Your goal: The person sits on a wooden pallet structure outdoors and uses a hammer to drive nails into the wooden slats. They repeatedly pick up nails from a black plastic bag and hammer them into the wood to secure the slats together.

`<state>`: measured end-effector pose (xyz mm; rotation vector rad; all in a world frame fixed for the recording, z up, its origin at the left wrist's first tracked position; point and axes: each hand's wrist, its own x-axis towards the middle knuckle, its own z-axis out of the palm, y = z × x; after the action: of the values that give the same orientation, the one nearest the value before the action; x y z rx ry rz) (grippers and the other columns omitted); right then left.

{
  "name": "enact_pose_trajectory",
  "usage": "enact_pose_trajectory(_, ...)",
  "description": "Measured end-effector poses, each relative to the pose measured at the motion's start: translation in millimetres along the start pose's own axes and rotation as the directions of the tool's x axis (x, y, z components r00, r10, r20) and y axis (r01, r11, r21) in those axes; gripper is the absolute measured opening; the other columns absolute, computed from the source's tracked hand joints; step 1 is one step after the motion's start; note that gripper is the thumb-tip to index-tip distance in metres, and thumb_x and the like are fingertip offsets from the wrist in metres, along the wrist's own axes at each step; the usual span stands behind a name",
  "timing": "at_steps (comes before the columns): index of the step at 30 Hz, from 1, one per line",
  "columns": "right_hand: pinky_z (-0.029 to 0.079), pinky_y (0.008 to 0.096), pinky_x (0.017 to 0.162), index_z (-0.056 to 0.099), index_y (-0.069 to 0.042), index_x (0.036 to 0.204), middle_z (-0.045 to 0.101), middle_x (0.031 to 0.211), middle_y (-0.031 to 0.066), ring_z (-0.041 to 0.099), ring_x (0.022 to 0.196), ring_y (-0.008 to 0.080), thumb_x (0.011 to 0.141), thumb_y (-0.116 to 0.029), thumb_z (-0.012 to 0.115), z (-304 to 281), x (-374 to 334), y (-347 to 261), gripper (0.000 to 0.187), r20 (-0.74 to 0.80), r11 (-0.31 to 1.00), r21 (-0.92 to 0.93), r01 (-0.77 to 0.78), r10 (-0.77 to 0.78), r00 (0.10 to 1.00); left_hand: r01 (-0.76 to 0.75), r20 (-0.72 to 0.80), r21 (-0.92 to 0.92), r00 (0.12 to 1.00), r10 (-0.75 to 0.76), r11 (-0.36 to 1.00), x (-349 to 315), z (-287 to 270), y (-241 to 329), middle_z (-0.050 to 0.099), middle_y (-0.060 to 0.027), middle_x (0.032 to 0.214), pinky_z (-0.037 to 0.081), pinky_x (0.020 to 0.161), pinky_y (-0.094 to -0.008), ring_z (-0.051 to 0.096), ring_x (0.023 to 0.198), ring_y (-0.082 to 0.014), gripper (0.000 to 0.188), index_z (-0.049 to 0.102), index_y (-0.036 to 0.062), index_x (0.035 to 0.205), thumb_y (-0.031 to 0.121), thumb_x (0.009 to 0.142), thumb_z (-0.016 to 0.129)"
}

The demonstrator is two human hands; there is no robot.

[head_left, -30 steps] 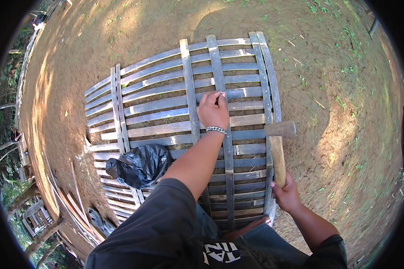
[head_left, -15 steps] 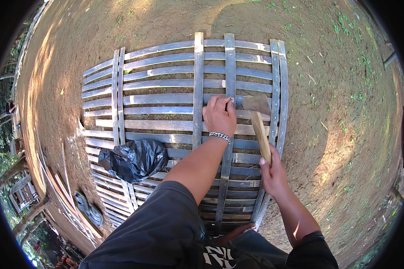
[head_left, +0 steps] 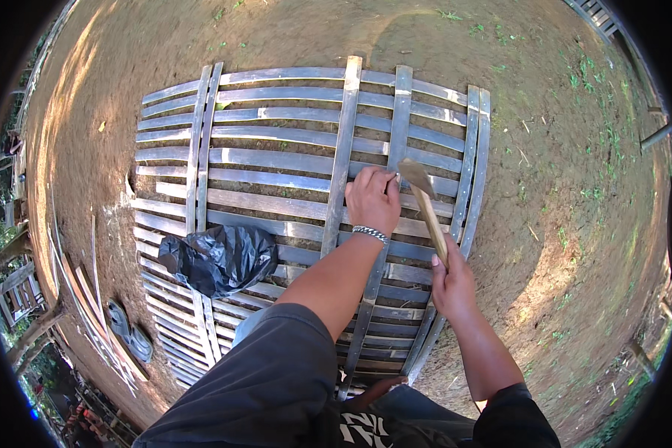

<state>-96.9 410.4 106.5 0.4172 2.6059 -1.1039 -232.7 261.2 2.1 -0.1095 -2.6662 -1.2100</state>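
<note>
A slatted panel of split bamboo strips [head_left: 272, 156] lies on the ground, with crosswise strips over the long ones. My left hand [head_left: 372, 200], a chain bracelet at its wrist, rests near one crosswise strip [head_left: 400, 112]. Its thumb and forefinger are pinched together; a tiny pale tip shows there, too small to name. My right hand [head_left: 453, 284] is closed round the wooden handle of a hatchet [head_left: 431, 220]. The hatchet's brownish head is right beside the left fingertips, over the strips; whether it touches anything I cannot tell.
A crumpled black plastic bag [head_left: 220, 260] lies on the panel, left of my left forearm. Grey sandals [head_left: 131, 332] and long thin strips of wood [head_left: 97, 313] are on the dirt at the left. Brown soil [head_left: 545, 224] with grass tufts surrounds the panel.
The hatchet head has come closer to my left fingertips and tilted. My left hand keeps its pinch. The whole view has shifted and turned slightly.
</note>
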Motion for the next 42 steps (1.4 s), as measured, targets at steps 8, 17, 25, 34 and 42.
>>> enact_pose_trajectory(8, 0.056, 0.0516, 0.094, 0.046, -0.012, 0.152, 0.065, 0.133, 0.0256, 0.067, 0.114, 0.0468, 0.102, -0.011, 0.058, -3.3, 8.3, -4.5, 0.051, 0.009, 0.999, -0.042, -0.033, 0.033, 0.999, 0.014, -0.008, -0.011, 1.0, -0.014, 1.0, 2.0, 1.7, -0.3, 0.068, -0.0055, 0.1, 0.045, 0.083, -0.0446, 0.066, 0.098, -0.0284, 0.007, 0.069, 0.0112, 0.093, 0.013, 0.087, 0.072)
enact_pose_trajectory(17, 0.057, 0.0516, 0.092, 0.046, -0.009, 0.15, 0.065, 0.131, 0.0276, 0.067, 0.11, 0.0494, 0.101, -0.009, 0.06, -5.7, 10.2, -16.6, 0.051, 0.082, 0.988, -0.083, -0.13, 0.137, 0.987, 0.023, 0.019, 0.003, 1.0, -0.024, 1.0, 0.8, 0.9, -0.8, 0.067, -0.0046, 0.103, 0.044, 0.087, -0.043, 0.064, 0.101, -0.027, 0.005, 0.07, 0.0125, 0.093, 0.014, 0.088, 0.072)
enact_pose_trajectory(25, 0.056, 0.0505, 0.093, 0.046, -0.009, 0.151, 0.066, 0.128, 0.0283, 0.066, 0.112, 0.0494, 0.102, -0.01, 0.06, 2.2, 9.6, -14.0, 0.051, 0.011, 0.995, -0.04, -0.088, 0.088, 0.996, 0.026, 0.02, 0.005, 0.999, -0.026, 1.0, 0.6, -0.9, 0.4, 0.067, -0.004, 0.103, 0.044, 0.086, -0.0429, 0.064, 0.1, -0.0268, 0.005, 0.07, 0.0133, 0.093, 0.013, 0.088, 0.072)
enact_pose_trajectory(34, 0.056, 0.0492, 0.093, 0.049, -0.013, 0.151, 0.067, 0.123, 0.0308, 0.067, 0.113, 0.0483, 0.103, -0.012, 0.058, 9.6, 5.3, -13.7, 0.048, -0.045, 0.994, 0.047, -0.098, 0.1, 0.994, 0.028, 0.027, 0.014, 0.999, -0.028, 1.0, -0.1, -0.4, 1.7, 0.067, -0.0039, 0.103, 0.044, 0.087, -0.0429, 0.063, 0.101, -0.0267, 0.005, 0.071, 0.013, 0.093, 0.015, 0.089, 0.072)
enact_pose_trajectory(42, 0.055, 0.0456, 0.091, 0.047, -0.009, 0.151, 0.069, 0.119, 0.0294, 0.07, 0.11, 0.0444, 0.105, -0.013, 0.057, -8.8, -9.4, -26.2, 0.048, -0.137, 0.971, 0.174, -0.162, 0.187, 0.973, 0.027, 0.039, 0.016, 0.999, -0.027, 1.0, -1.8, -2.5, -0.9, 0.066, -0.0098, 0.114, 0.045, 0.095, -0.0448, 0.062, 0.11, -0.03, 0.018, 0.073, 0.0096, 0.106, 0.016, 0.089, 0.072)
